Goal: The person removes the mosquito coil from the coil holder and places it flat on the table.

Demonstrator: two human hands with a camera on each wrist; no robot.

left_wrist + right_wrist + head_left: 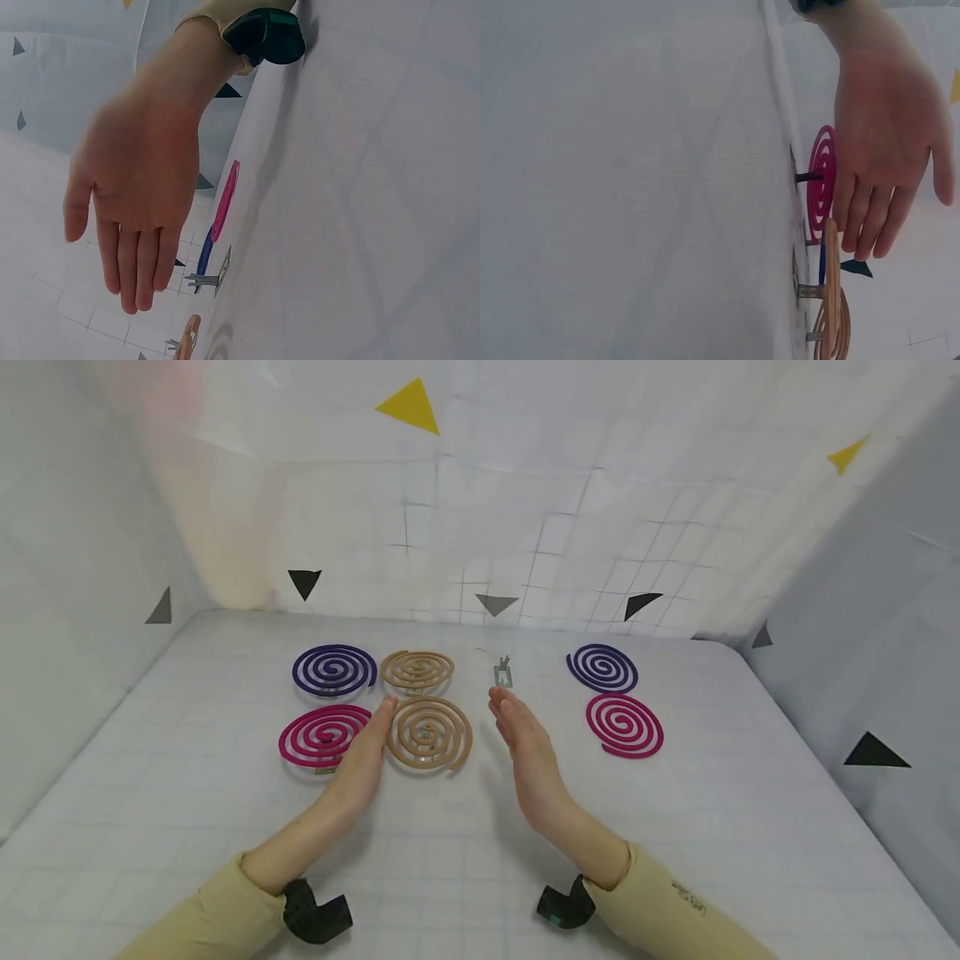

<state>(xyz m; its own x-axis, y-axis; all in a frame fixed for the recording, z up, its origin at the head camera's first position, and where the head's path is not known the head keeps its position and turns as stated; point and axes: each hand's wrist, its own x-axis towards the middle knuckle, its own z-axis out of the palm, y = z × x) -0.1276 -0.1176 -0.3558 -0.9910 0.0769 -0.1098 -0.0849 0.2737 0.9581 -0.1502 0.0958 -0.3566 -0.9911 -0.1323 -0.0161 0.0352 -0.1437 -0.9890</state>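
My left hand (pixel 365 752) stands on edge with straight fingers between a pink mosquito coil (pixel 309 734) and a tan mosquito coil (pixel 427 768); it holds nothing, and whether it touches either coil I cannot tell. Its palm (pixel 889 135) shows in the right wrist view. Facing it, my right hand (pixel 531 760) is likewise straight-fingered, its palm (pixel 146 172) visible in the left wrist view. Just beyond its fingertips is a bare metal coil stand (pixel 503 675). Behind the left hand are a dark blue coil (pixel 333 670) and another tan coil (pixel 417 670).
To the right, another dark blue coil (pixel 602 668) and another pink coil (pixel 624 726) lie on the white table (pixel 465 877). The left-side coils are raised on small stands. White walls (pixel 337 518) with black, grey and yellow triangles enclose the back and sides.
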